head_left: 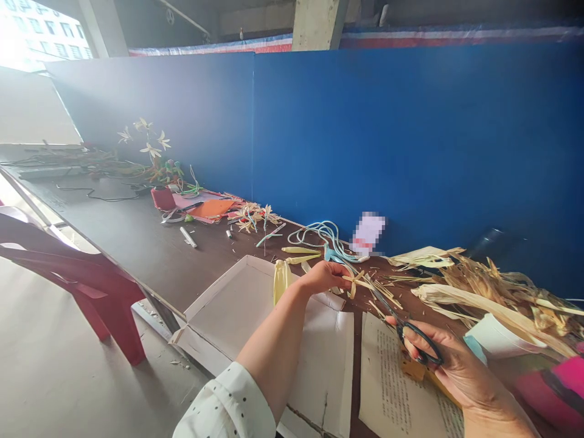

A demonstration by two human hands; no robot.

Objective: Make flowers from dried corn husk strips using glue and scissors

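My left hand (325,275) is closed in a pinch on a small pale corn-husk piece (356,281) held just above the brown table (137,237). My right hand (449,362) grips black-handled scissors (401,322), fingers through the loops, the blades pointing up-left toward the husk piece. Below my hands lie a shallow white cardboard tray (228,304) and an open printed page (392,389). A yellow husk strip (281,278) rests on the tray's edge.
Dried corn husks (493,286) pile at the right by a white cup (495,334). Light blue cord (326,234), husk flowers (255,214), orange paper (212,208) and a flower arrangement (148,146) lie along the blue partition (410,140). A red plastic chair (73,274) stands at the left.
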